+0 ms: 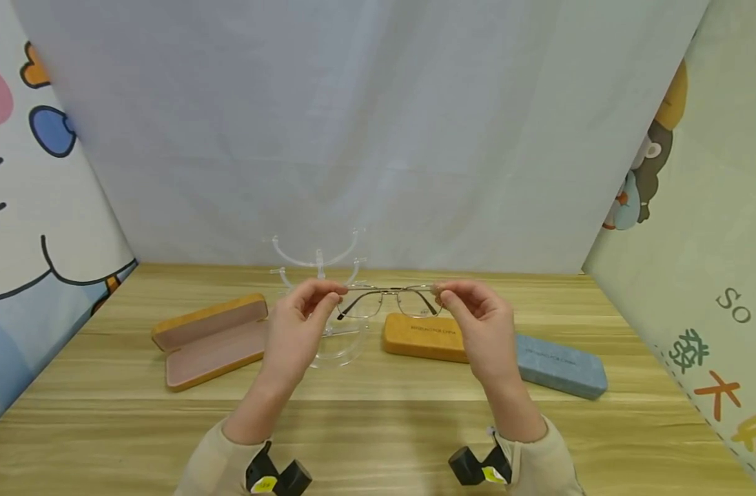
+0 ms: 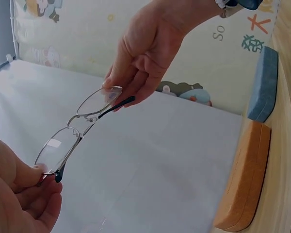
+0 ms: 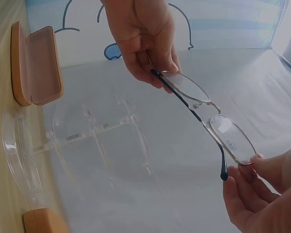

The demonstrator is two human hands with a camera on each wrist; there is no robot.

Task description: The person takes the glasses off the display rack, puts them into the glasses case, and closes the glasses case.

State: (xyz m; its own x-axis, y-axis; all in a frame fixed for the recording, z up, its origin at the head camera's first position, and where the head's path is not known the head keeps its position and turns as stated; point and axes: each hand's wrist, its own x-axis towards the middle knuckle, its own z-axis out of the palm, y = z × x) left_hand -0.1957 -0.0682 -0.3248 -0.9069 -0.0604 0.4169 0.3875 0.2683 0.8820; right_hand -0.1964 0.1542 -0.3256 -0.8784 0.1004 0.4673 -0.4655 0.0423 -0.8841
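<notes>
A pair of thin metal-framed eyeglasses is held up in the air between both hands. My left hand pinches one outer end of the frame between thumb and fingers. The opposite end is pinched by my right hand. In the right wrist view, the glasses' dark temples lie folded behind the lenses. Behind and below the glasses stands a clear plastic display rack with curved arms, partly hidden by the left hand.
An open orange glasses case with a pinkish lining lies at the left. A closed orange case and a blue case rest at the right, partly behind the right hand. A white cloth backdrop rises behind the wooden table.
</notes>
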